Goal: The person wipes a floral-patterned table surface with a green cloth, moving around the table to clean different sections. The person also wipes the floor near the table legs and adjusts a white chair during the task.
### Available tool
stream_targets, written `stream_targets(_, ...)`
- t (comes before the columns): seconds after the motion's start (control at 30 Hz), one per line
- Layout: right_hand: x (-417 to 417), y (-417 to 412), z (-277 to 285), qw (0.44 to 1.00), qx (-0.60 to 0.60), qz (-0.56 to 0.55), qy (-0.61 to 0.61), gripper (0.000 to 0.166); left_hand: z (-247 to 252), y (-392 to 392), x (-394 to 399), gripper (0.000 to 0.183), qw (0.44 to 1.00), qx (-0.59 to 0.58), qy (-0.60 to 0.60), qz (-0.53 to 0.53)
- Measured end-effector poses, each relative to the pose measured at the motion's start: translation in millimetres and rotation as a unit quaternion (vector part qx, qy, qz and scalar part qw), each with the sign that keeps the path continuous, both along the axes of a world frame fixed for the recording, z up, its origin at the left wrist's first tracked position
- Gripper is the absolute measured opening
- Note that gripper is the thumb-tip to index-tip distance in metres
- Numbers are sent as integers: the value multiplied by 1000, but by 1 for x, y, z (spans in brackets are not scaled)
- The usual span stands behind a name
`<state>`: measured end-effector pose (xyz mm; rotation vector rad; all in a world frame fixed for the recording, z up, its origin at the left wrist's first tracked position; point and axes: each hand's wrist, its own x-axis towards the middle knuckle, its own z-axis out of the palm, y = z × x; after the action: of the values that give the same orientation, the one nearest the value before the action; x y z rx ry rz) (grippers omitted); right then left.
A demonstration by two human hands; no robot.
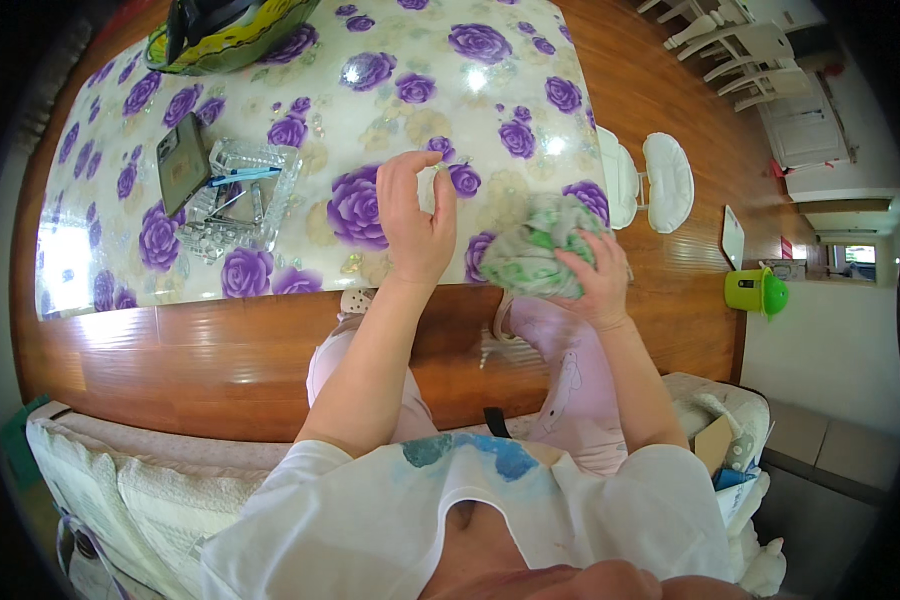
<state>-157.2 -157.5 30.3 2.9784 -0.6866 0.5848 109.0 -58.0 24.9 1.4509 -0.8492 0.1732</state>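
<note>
My left hand (418, 221) is raised over the table, with thumb and index fingertip pinched around a tiny pale thing (439, 166) too small to name. My right hand (604, 281) grips a crumpled green-and-white cloth (536, 255) at the table's near right edge. Beneath both hands lies a glossy tablecloth (390, 124) printed with purple roses. To the left, a clear glass tray (276, 225) contains pens (244, 175) and small metal items. A smartphone (182, 165) leans on the tray's left side, camera side up.
A green-and-yellow bowl (229, 49) with dark items stands at the far left of the table. White padded stool seats (669, 182) sit beyond the right edge. Behind me is a sofa (157, 487) with a quilted cover. A lime-green bin (746, 291) stands by the right wall.
</note>
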Motion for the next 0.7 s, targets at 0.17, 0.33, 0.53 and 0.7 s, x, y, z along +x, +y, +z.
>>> stream_targets(0.17,-32,-20,11,986,145,-89,1,71,-5,-6,-1,20,1000,4,12,0)
stream_targets(0.33,-50,-37,30,959,216,-184,6,64,-6,-14,-3,20,1000,-14,17,5)
stream_targets(0.53,-22,-30,53,945,255,-161,-125,55,-8,-18,-10,19,1000,-5,20,-2)
stream_targets(0.7,46,-25,27,994,55,-91,22,59,-6,-20,-17,19,1000,14,17,-12)
